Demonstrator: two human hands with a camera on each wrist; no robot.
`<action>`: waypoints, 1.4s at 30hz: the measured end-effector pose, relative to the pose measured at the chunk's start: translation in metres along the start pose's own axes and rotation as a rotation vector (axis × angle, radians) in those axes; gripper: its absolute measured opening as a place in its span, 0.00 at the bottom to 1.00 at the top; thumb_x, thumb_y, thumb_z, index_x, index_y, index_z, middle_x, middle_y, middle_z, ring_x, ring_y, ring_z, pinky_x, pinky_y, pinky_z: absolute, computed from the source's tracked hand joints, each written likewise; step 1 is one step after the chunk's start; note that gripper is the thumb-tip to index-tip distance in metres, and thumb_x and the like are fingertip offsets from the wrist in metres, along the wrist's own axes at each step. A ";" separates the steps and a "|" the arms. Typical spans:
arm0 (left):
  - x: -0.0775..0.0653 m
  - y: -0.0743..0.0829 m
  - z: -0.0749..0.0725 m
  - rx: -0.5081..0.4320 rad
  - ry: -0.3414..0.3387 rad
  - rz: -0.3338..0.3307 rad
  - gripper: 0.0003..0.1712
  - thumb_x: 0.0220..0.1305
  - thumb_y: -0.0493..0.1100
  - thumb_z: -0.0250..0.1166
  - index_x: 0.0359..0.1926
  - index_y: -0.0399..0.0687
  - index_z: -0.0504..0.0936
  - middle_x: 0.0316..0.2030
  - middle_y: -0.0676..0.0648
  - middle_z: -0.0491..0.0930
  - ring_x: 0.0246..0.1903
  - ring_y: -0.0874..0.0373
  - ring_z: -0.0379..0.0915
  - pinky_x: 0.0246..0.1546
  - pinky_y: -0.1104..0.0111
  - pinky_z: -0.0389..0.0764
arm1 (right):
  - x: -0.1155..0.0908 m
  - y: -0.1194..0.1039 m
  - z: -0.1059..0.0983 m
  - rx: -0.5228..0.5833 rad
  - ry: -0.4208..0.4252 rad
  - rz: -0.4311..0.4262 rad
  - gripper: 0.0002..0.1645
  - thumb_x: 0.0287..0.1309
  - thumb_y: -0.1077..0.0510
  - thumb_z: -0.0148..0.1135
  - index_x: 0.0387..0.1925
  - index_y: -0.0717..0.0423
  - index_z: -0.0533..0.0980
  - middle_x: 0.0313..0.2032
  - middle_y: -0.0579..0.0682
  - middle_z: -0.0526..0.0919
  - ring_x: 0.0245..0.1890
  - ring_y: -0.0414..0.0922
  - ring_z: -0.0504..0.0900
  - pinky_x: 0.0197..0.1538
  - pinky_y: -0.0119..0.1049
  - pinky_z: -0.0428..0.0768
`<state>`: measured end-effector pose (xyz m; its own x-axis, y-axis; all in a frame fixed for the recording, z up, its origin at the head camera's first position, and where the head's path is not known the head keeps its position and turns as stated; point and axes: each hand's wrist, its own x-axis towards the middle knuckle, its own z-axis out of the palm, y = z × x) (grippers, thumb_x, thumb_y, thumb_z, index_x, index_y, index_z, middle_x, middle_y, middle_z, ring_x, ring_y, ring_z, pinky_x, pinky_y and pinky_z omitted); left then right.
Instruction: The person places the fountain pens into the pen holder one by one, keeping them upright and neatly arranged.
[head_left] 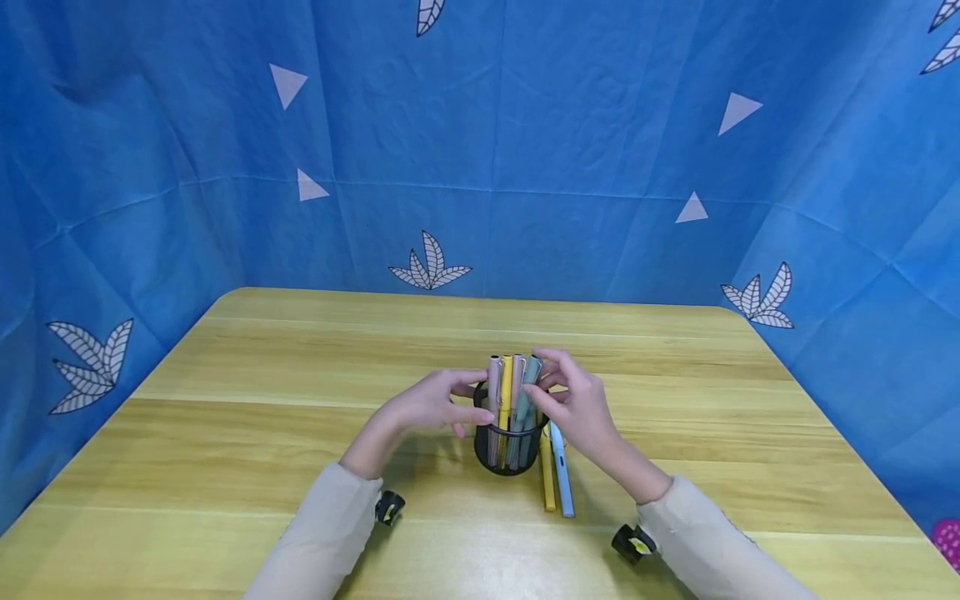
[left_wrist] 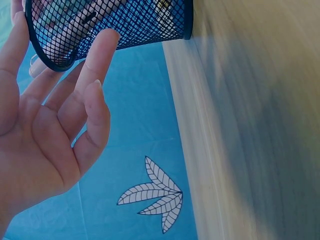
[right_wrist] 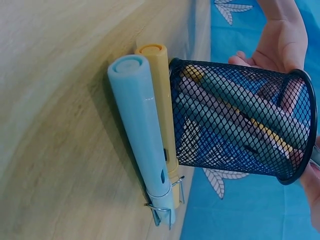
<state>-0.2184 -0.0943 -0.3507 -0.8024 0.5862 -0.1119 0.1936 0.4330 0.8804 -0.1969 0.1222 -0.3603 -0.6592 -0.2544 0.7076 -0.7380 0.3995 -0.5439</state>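
Head view: the left hand grips the mesh pen cup, seemingly steadying it on the surface, while the right hand pinches a grey-green pen inside. A light-blue pen and yellow pen lie alongside.

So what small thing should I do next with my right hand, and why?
I'd probably ease the right hand off the green pen: its lower part already sits inside the mesh cup, the left hand could steady that, and a blue pen and loose yellow pen lie on the table beside it.
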 end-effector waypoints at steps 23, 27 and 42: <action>0.000 0.002 -0.001 -0.016 -0.012 0.012 0.37 0.54 0.45 0.65 0.64 0.48 0.62 0.54 0.37 0.69 0.28 0.44 0.76 0.31 0.59 0.78 | 0.004 -0.004 -0.004 0.136 0.064 0.037 0.09 0.48 0.75 0.60 0.34 0.68 0.77 0.31 0.56 0.74 0.27 0.39 0.73 0.20 0.30 0.75; 0.000 0.002 -0.001 -0.014 -0.007 0.003 0.38 0.54 0.45 0.65 0.64 0.48 0.61 0.54 0.37 0.69 0.29 0.45 0.76 0.31 0.59 0.77 | 0.007 -0.015 -0.008 0.098 0.073 0.003 0.09 0.46 0.77 0.59 0.33 0.71 0.77 0.30 0.58 0.75 0.27 0.40 0.72 0.20 0.32 0.74; -0.002 0.001 -0.001 0.010 0.002 -0.033 0.39 0.53 0.48 0.66 0.65 0.51 0.60 0.53 0.38 0.70 0.26 0.44 0.77 0.34 0.65 0.76 | 0.004 -0.024 -0.016 0.073 0.067 0.048 0.10 0.46 0.78 0.59 0.34 0.75 0.76 0.29 0.63 0.76 0.26 0.40 0.72 0.20 0.28 0.73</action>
<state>-0.2169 -0.0952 -0.3490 -0.8094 0.5702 -0.1405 0.1724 0.4594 0.8714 -0.1797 0.1251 -0.3369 -0.6846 -0.1763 0.7073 -0.7161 0.3437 -0.6074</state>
